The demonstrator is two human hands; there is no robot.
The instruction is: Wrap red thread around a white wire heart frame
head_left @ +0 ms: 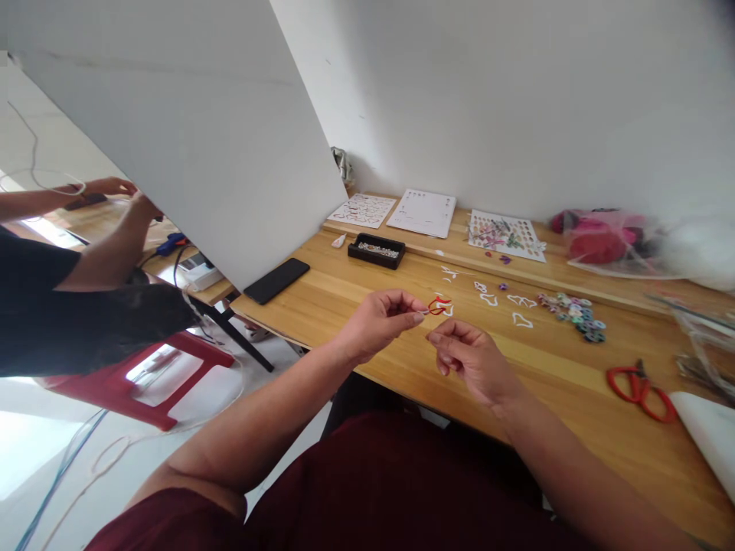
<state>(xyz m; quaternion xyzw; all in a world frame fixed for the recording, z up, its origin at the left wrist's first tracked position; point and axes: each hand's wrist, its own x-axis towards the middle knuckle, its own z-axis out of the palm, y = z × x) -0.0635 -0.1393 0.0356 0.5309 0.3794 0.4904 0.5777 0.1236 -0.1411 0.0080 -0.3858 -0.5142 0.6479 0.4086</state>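
Note:
My left hand [382, 325] is closed in a pinch over the front part of the table. Between its thumb and forefinger it holds a small red looped piece [439, 307], which sticks out to the right. Just right of it is my right hand [468, 356], thumb and forefinger pressed together, apart from the red piece. What those fingers hold, if anything, is too small to make out. White cut-out outline shapes [521, 320] lie on the wood beyond my hands, with a cluster of small coloured rings [579, 315] to their right.
Red-handled pliers [640, 390] lie at the right. A black tray of small pieces [376, 251] and a black phone [276, 280] are at the left. Printed sheets [422, 212] rest along the back ledge beside a pink bag [602, 237]. A white partition [189, 115] separates a co-worker [74, 283].

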